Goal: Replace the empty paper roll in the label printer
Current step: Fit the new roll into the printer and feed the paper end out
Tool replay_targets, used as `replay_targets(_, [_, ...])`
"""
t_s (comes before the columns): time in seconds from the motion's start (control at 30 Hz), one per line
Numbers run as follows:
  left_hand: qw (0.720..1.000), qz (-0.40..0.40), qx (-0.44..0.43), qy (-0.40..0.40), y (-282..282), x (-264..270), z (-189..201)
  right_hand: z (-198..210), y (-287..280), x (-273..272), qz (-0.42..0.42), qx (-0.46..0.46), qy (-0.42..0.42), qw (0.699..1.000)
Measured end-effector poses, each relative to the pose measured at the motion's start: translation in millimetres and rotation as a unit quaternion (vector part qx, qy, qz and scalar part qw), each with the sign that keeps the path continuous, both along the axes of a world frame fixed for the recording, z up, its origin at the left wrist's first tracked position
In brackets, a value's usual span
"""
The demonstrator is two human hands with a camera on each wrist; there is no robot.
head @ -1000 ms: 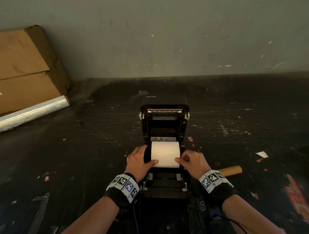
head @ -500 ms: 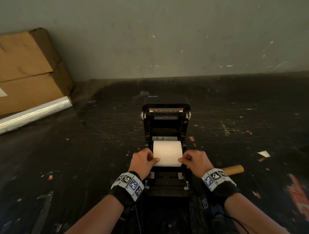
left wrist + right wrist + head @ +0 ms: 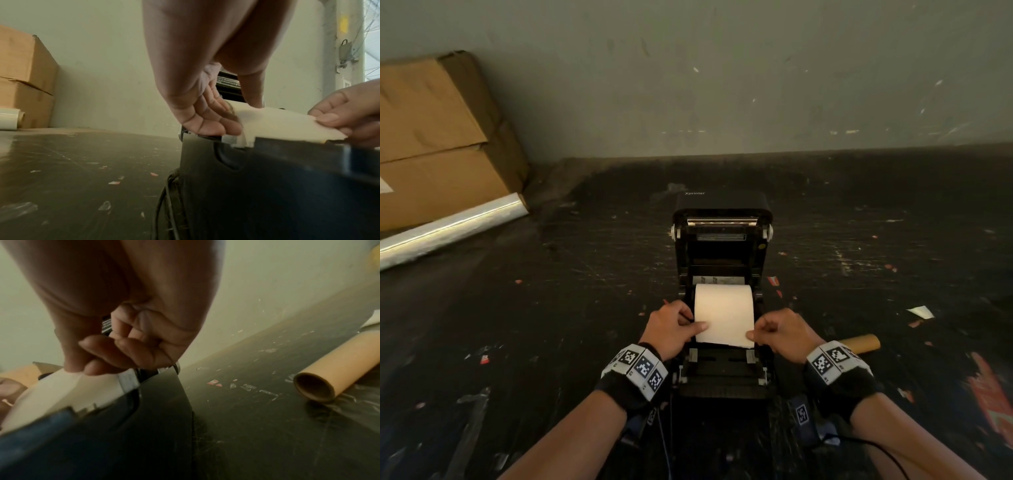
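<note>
The black label printer (image 3: 722,380) sits on the dark table with its lid (image 3: 722,212) swung up and back. A white paper roll (image 3: 723,301) lies in its bay, and the loose end of the paper (image 3: 724,329) comes forward over the front. My left hand (image 3: 671,329) pinches the paper's left edge (image 3: 246,120) between thumb and fingers. My right hand (image 3: 780,334) pinches the right edge (image 3: 68,378). The empty brown cardboard core (image 3: 337,368) lies on the table to the right of the printer (image 3: 102,434).
Stacked cardboard boxes (image 3: 438,137) and a shiny film roll (image 3: 448,229) stand at the far left by the wall. Paper scraps (image 3: 921,311) litter the table (image 3: 551,308). A black cable (image 3: 164,203) runs down by the printer's left side.
Both hands have shifted from the roll's ends to its loose sheet and have drawn it forward, so more paper lies over the printer's front.
</note>
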State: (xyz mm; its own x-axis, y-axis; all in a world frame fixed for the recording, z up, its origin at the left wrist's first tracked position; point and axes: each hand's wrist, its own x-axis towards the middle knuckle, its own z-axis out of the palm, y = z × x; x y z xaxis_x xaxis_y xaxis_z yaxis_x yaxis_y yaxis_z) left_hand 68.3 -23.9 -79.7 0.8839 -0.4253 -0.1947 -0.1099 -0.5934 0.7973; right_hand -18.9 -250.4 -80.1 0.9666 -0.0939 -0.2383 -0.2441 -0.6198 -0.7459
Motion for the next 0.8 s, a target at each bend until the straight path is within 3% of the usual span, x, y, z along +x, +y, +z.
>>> replay_targets(0.43, [1.000,-0.023,0.018,0.005,2.2,-3.8,-1.8,-12.4,4.0,-3.2,-0.007,-0.046,-0.038,0.998])
replay_targets(0.8, [1.000,-0.016,0.022,0.007,2.4,-3.1,-9.2,-7.7,4.7,-3.5,0.020,-0.075,-0.020,0.997])
